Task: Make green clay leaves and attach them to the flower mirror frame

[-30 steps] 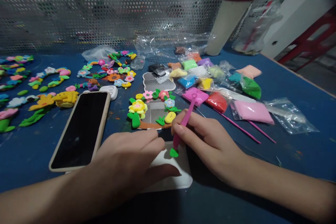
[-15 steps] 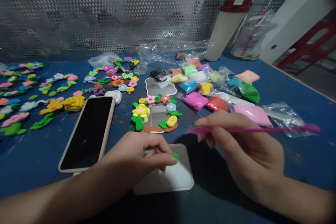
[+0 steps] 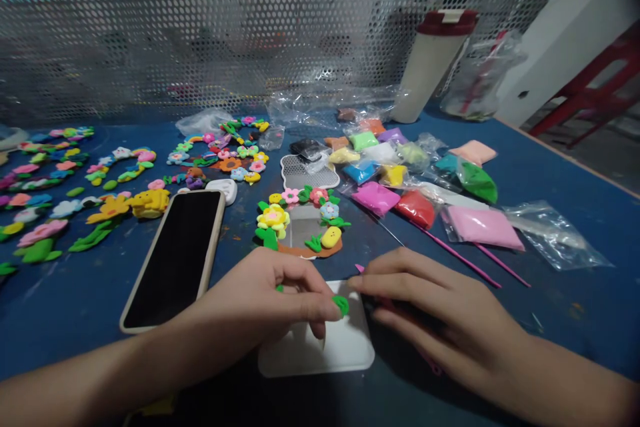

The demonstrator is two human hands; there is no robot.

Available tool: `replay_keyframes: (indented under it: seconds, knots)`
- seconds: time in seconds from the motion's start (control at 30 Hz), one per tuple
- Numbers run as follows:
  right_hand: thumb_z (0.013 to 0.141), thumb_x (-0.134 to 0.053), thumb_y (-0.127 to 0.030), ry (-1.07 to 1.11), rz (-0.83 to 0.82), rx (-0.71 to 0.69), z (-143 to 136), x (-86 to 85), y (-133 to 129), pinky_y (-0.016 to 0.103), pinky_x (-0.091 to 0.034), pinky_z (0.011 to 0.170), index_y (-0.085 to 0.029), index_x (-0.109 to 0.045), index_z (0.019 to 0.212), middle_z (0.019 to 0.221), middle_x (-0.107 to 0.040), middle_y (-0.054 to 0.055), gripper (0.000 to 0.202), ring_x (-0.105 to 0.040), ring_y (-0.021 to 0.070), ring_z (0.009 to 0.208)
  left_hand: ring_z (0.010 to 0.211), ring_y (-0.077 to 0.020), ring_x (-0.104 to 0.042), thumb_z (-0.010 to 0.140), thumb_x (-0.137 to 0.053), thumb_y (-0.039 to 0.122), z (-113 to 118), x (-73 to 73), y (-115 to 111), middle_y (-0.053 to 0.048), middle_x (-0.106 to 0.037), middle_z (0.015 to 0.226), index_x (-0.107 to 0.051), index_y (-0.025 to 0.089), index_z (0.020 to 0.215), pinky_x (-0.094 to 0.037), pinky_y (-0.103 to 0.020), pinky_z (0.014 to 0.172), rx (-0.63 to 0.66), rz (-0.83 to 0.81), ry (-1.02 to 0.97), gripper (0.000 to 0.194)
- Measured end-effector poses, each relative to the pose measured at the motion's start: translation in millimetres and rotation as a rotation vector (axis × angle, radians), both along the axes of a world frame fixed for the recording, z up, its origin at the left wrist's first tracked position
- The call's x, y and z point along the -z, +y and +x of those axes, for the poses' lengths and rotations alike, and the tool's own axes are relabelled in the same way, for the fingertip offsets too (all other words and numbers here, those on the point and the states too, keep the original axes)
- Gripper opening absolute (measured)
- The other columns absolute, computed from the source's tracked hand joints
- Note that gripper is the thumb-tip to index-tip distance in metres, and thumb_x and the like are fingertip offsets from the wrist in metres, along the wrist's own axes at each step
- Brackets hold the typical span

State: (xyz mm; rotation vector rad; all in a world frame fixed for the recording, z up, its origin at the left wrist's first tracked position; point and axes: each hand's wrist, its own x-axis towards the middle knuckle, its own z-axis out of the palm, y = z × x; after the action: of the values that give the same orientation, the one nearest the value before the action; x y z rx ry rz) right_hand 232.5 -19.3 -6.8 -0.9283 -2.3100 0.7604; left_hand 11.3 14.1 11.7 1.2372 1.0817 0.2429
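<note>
My left hand [image 3: 295, 293] pinches a small piece of green clay [image 3: 341, 305] between thumb and fingertips, above a white rounded board [image 3: 325, 353]. More green shows behind its fingers. My right hand [image 3: 435, 313] is palm down beside the board's right edge, fingers extended. A pink tool [image 3: 360, 269] lies under it, mostly hidden, with its tip poking out past the fingertips. Just beyond the board sits a frame decorated with clay flowers, leaves and a yellow figure [image 3: 331, 236] on a brown strip.
A phone [image 3: 175, 260] lies left of the board. Decorated clay frames spread across the far left. Bagged clay such as a pink pack [image 3: 483, 227], thin pink tools [image 3: 463, 257] and a tumbler [image 3: 435, 67] are at the right and back.
My right hand has lowered to the table and opened out over the pink tool that it held up. My left hand still holds the green clay. The view has shifted slightly.
</note>
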Motion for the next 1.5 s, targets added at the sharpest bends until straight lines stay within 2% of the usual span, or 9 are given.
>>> replay_keyframes:
  seconds: [0.1,0.23,0.33,0.7,0.87,0.97,1.1,1.33,1.5]
  knots:
    - [0.081,-0.068,-0.015,0.251,-0.183,0.030,-15,-0.1,-6,0.020,-0.049,0.077,-0.023,-0.062,0.112,0.098,-0.064,0.002,0.032,-0.061,0.0119,0.087,0.034,-0.0027,-0.031,0.067,-0.070,0.028,0,-0.4,0,0.006,-0.054,0.047,-0.065,0.015,0.061,-0.019,-0.015,0.032,0.000,-0.062,-0.025,0.015]
    - [0.078,-0.071,-0.017,0.474,-0.376,0.118,-27,5.8,-8,0.022,-0.048,0.068,-0.028,-0.070,0.102,0.083,-0.064,-0.001,0.026,-0.060,0.0111,0.075,0.033,-0.0021,-0.033,0.066,-0.071,0.023,-2,-1.5,-2,0.006,-0.055,0.048,-0.065,0.015,0.059,-0.019,-0.014,0.031,-0.002,-0.097,-0.089,0.012]
    - [0.076,-0.073,-0.019,0.553,-0.480,0.147,-29,8.9,-8,0.024,-0.048,0.069,-0.033,-0.072,0.098,0.084,-0.065,-0.002,0.026,-0.060,0.0125,0.079,0.032,-0.0023,-0.032,0.066,-0.072,0.023,-2,-2.2,-3,0.008,-0.052,0.044,-0.066,0.016,0.059,-0.019,-0.014,0.030,0.002,-0.110,-0.102,0.012]
    - [0.078,-0.072,-0.020,0.624,-0.558,0.185,-30,10.2,-6,0.019,-0.046,0.068,-0.034,-0.075,0.087,0.083,-0.066,-0.003,0.017,-0.059,0.0096,0.078,0.032,-0.0028,-0.029,0.063,-0.074,0.028,-1,-1.3,-3,0.008,-0.045,0.039,-0.064,0.016,0.058,-0.018,-0.014,0.030,0.000,-0.142,-0.078,0.016]
    - [0.073,-0.076,-0.024,0.678,-0.741,0.213,-32,12.4,-6,0.020,-0.044,0.062,-0.033,-0.070,0.093,0.078,-0.059,-0.005,0.023,-0.054,0.0082,0.068,0.032,-0.0020,-0.031,0.067,-0.070,0.028,2,-0.3,-5,0.005,-0.057,0.049,-0.067,0.016,0.060,-0.019,-0.014,0.030,-0.035,-0.076,-0.092,0.014]
    - [0.071,-0.077,-0.024,0.693,-0.722,0.247,-34,12.7,-7,0.021,-0.043,0.064,-0.028,-0.068,0.084,0.082,-0.058,-0.004,0.016,-0.055,0.0103,0.074,0.031,-0.0018,-0.031,0.067,-0.070,0.029,2,-0.1,-5,0.004,-0.058,0.049,-0.068,0.015,0.059,-0.019,-0.014,0.030,-0.050,-0.047,-0.092,0.016]
    - [0.078,-0.071,-0.021,0.685,-0.682,0.257,-34,12.9,-6,0.022,-0.043,0.071,-0.026,-0.067,0.079,0.089,-0.059,-0.002,0.006,-0.056,0.0120,0.086,0.033,-0.0041,-0.041,0.070,-0.067,0.035,0,1.0,-4,0.001,-0.066,0.063,-0.072,0.016,0.067,-0.030,-0.015,0.031,-0.020,-0.047,-0.054,0.020]
    - [0.083,-0.066,-0.025,0.715,-0.812,0.301,-29,5.5,-3,0.019,-0.046,0.066,-0.023,-0.062,0.082,0.078,-0.063,-0.004,0.005,-0.060,0.0090,0.073,0.037,-0.0028,-0.042,0.080,-0.055,0.034,-2,-1.9,-1,0.005,-0.058,0.054,-0.065,0.016,0.063,-0.033,-0.013,0.040,-0.086,0.304,0.154,0.027]
    - [0.084,-0.063,-0.020,0.632,-0.821,0.247,-23,-0.6,4,0.016,-0.043,0.063,-0.022,-0.060,0.086,0.073,-0.059,-0.005,0.004,-0.056,0.0065,0.067,0.043,-0.0064,-0.047,0.083,-0.052,0.037,-4,-3.7,1,0.005,-0.059,0.055,-0.063,0.018,0.065,-0.032,-0.015,0.040,-0.003,0.458,0.229,0.028]
